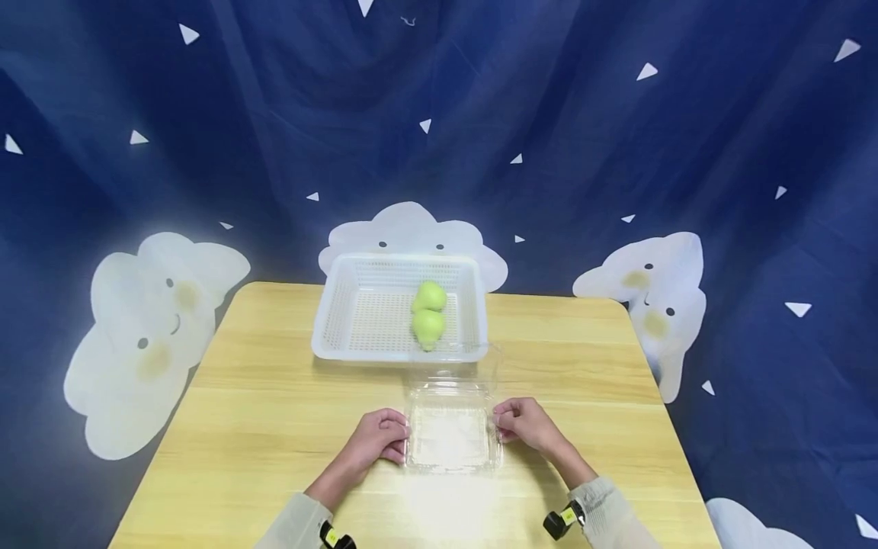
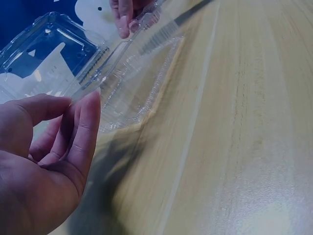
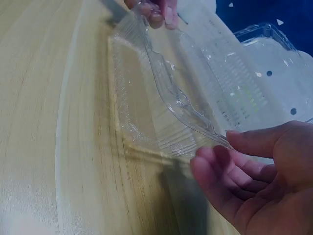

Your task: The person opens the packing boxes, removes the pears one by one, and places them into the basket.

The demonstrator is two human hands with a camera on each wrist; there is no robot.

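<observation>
A clear plastic clamshell container (image 1: 453,435) stands on the table with its lid (image 1: 456,362) raised at the back. My left hand (image 1: 381,438) pinches its left rim between thumb and fingertips, as the left wrist view also shows (image 2: 54,142). On the opposite side my right hand (image 1: 527,424) pinches the right rim; in the right wrist view that hand (image 3: 259,176) has its thumb on top of the edge. Behind the container, two green pears (image 1: 428,326) lie in a white plastic basket (image 1: 336,354), toward its right side.
The wooden table (image 1: 274,412) carries the basket near its back edge. Past that edge hangs a dark blue curtain (image 1: 439,99) with white clouds and triangles. The raised lid reaches up to the basket's front rim in the head view.
</observation>
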